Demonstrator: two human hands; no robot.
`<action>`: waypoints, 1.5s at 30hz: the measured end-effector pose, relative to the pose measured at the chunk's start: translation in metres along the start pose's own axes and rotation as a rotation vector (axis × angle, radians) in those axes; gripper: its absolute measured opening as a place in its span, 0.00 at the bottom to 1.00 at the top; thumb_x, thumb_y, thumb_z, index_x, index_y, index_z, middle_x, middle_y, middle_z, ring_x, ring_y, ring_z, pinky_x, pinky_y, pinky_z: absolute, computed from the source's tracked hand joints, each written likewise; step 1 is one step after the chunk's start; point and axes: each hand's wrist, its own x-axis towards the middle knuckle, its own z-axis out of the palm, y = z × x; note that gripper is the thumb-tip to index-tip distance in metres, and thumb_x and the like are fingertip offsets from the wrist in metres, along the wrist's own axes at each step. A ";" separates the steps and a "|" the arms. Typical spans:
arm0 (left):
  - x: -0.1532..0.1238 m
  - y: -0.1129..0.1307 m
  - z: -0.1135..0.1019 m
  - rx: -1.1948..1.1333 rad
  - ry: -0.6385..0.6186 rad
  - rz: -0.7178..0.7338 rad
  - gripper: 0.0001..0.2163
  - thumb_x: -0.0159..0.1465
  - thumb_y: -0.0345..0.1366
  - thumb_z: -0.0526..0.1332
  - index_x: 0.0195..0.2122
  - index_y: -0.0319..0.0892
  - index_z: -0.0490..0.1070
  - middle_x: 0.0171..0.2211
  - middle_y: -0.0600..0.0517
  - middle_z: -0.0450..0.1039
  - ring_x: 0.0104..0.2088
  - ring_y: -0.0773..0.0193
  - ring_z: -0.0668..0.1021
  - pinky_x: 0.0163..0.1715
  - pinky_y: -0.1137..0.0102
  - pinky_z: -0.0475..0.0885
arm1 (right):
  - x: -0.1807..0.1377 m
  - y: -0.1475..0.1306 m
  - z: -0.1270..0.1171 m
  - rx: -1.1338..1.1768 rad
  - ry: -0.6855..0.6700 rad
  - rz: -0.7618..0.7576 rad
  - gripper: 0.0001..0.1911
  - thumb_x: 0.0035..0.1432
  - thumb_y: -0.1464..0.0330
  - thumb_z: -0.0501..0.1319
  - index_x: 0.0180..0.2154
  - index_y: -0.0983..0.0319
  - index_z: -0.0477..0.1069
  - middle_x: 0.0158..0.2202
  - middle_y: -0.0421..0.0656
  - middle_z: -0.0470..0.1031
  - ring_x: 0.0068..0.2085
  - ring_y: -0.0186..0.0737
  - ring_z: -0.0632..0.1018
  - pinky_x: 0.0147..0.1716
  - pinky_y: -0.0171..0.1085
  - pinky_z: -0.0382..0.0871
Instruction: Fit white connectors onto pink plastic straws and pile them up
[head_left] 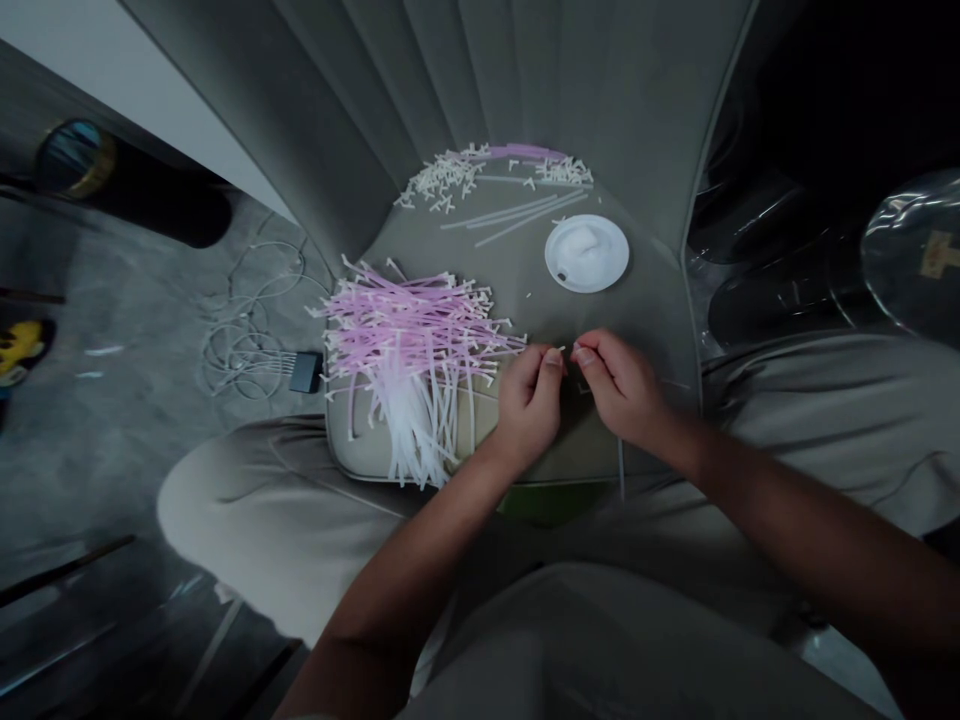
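Observation:
Both hands are close together over a grey chair seat [517,440], fingertips nearly meeting. My left hand [530,395] is closed in a pinch, and a tiny white piece, like one of the small connectors, shows at its fingertips. My right hand [619,385] pinches too; what lies between its fingers is too small to make out. A thin pale tube [621,470] shows below the right hand, its upper part hidden. Left of my hands lies a heap of pink tubes [412,320] with white end connectors, partly over a bundle of white tubes [420,430].
A white dish [587,270] with white stuff in it stands beyond my hands. Farther back are small white connectors [442,178], loose clear tubes [517,212] and pink tubes [525,151]. A black box with cables [305,372] is beside the seat's left edge.

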 end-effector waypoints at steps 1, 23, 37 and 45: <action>0.000 0.001 0.000 0.000 0.001 0.004 0.17 0.69 0.45 0.51 0.24 0.42 0.62 0.20 0.57 0.60 0.23 0.70 0.64 0.25 0.71 0.59 | 0.000 0.000 0.000 0.000 -0.003 0.002 0.08 0.67 0.67 0.50 0.38 0.60 0.66 0.31 0.41 0.74 0.31 0.34 0.73 0.31 0.34 0.64; 0.001 0.007 -0.002 0.057 -0.037 0.051 0.17 0.70 0.42 0.51 0.24 0.42 0.61 0.20 0.57 0.59 0.23 0.70 0.64 0.25 0.71 0.58 | -0.003 0.001 0.000 -0.062 -0.030 -0.054 0.07 0.66 0.67 0.53 0.38 0.59 0.70 0.31 0.39 0.75 0.31 0.34 0.74 0.33 0.33 0.65; 0.001 0.005 -0.002 0.064 -0.053 0.043 0.17 0.69 0.43 0.51 0.24 0.42 0.61 0.20 0.57 0.60 0.23 0.70 0.64 0.25 0.71 0.59 | -0.002 0.000 0.000 -0.077 -0.024 -0.048 0.09 0.66 0.67 0.52 0.37 0.59 0.70 0.31 0.41 0.76 0.32 0.35 0.75 0.33 0.34 0.66; 0.002 0.006 -0.004 0.078 -0.100 0.083 0.17 0.69 0.42 0.50 0.23 0.42 0.59 0.21 0.56 0.60 0.25 0.69 0.64 0.26 0.71 0.59 | -0.001 0.001 -0.002 -0.080 -0.034 -0.073 0.09 0.66 0.68 0.53 0.36 0.60 0.70 0.29 0.40 0.75 0.31 0.33 0.74 0.33 0.33 0.64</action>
